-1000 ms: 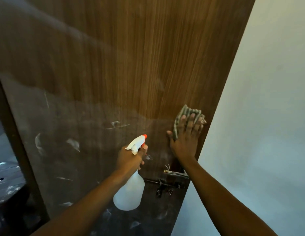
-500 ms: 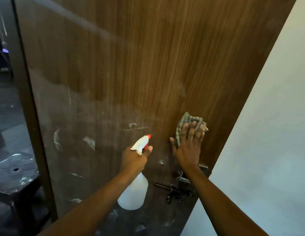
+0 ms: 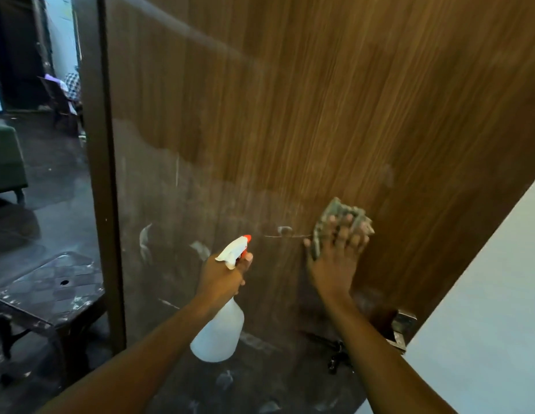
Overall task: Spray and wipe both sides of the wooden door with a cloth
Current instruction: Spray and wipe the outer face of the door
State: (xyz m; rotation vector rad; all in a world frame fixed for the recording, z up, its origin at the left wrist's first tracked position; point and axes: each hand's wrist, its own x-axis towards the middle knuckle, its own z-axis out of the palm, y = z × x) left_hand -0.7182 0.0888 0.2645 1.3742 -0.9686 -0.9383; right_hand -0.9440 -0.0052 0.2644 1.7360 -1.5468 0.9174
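Cloth (image 3: 341,209) slides left from latch (image 3: 402,324) under my flat R hand (image 3: 335,264), L hand (image 3: 221,279) grips spray bottle (image 3: 218,336); mid-wipe, next prob. respray smears (image 3: 145,243) on door (image 3: 320,100).

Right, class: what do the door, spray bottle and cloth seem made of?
Brown door: wood or wood-look laminate, low sheen; vertical grain streaks. White spray bottle: likely plastic, matte; cloudy translucent body. Grey-green cloth: apparently woven fabric; rumpled, ribbed folds.

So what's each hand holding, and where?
Left hand grips the spray bottle by its neck. Right hand presses the cloth flat against the door.
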